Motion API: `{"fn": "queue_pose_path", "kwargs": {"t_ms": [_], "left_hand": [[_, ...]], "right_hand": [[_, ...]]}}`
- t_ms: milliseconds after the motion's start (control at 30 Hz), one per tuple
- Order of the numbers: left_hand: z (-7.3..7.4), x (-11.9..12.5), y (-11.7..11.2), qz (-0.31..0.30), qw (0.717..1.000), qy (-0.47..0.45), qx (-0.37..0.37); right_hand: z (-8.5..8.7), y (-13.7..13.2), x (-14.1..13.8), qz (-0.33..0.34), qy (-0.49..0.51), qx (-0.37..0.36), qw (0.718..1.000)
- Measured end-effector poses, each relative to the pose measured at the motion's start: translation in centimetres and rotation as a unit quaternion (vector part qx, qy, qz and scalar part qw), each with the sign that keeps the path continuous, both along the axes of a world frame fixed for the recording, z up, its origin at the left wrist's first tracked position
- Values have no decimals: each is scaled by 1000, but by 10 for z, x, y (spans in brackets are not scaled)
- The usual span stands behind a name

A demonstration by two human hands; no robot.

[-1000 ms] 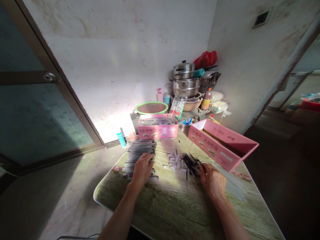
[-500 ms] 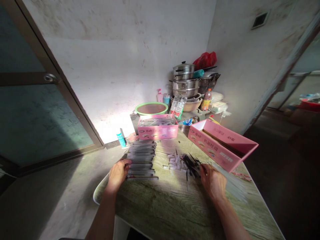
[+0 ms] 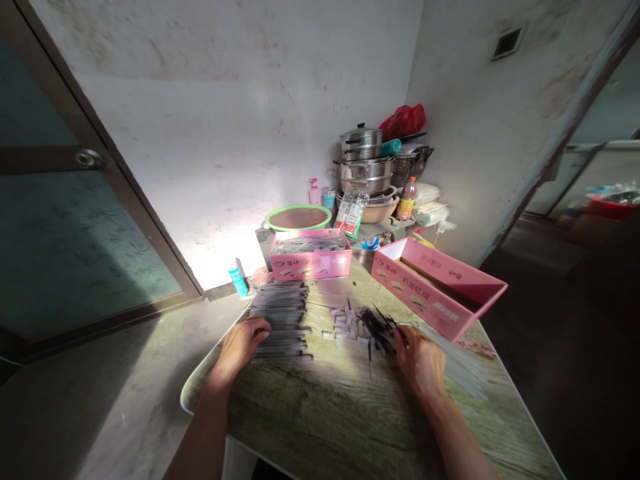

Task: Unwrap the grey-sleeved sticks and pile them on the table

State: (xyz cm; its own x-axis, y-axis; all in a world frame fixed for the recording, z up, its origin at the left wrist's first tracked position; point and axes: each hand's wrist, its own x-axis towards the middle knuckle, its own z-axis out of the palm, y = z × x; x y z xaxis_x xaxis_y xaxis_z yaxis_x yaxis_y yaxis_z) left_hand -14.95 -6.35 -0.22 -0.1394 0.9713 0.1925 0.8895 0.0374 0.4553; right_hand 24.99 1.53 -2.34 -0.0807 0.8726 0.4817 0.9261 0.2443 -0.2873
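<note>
Slim, pen-like grey sticks [image 3: 280,320] with dark ends lie side by side in a long row on the wood-patterned table [image 3: 350,407]. My left hand [image 3: 245,343] rests at the row's left edge, its fingers bent together over the sticks; what they pinch, if anything, is hidden. My right hand [image 3: 423,360] is closed in a pinch beside a loose heap of thin black pieces [image 3: 377,330]; its fingertips hide what is between them. Short whitish tubes [image 3: 346,323] are scattered between the row and the heap. Long translucent tubes [image 3: 467,370] lie right of my right hand.
A pink box [image 3: 310,263] filled with similar sticks stands at the table's back. Another pink box [image 3: 440,287] sits at the right. Small pink bits [image 3: 477,348] lie near the right edge. Behind are a green-rimmed basin [image 3: 299,218], stacked pots [image 3: 365,167] and a bottle [image 3: 407,200].
My left hand has shifted slightly right, farther over the row of sticks. My right hand stays by the black heap. The whole view has shifted a little.
</note>
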Motion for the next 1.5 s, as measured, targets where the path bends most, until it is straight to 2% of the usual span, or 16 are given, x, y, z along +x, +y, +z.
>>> {"fn": "queue_pose_path", "kwargs": {"t_ms": [133,233,300,367,500,633,767,900,1000,1233,1333,1500], "left_hand": [[9,12,7,-29,999,-3,19],[16,38,23,-67,997,2,35],[20,63,38,-105,993,0,47],[23,89,54,-147,987,-7,62],[21,131,77,-217,972,-41,80],[6,148,85,-231,966,-102,55],[-9,151,83,-196,963,-187,-9],[-16,150,83,-170,956,-234,-50],[-19,150,82,-173,954,-242,-46],[-21,151,80,-159,961,-226,-33],[-22,152,82,-161,963,-214,-14],[-25,149,86,-152,964,-217,-24]], "right_hand": [[0,-1,-2,25,67,-9,997],[0,-1,-8,91,186,-52,977],[-2,-1,-13,139,282,-109,943],[-5,0,-17,166,377,-166,896],[-11,3,-19,160,526,-224,805],[-7,5,-14,138,621,-224,738],[-4,7,-11,134,664,-223,701],[-5,8,-11,118,688,-230,678],[-6,7,-11,111,697,-235,668],[-1,7,-9,102,690,-221,681],[0,7,-8,115,682,-222,687],[-2,7,-7,139,667,-229,696]]}}
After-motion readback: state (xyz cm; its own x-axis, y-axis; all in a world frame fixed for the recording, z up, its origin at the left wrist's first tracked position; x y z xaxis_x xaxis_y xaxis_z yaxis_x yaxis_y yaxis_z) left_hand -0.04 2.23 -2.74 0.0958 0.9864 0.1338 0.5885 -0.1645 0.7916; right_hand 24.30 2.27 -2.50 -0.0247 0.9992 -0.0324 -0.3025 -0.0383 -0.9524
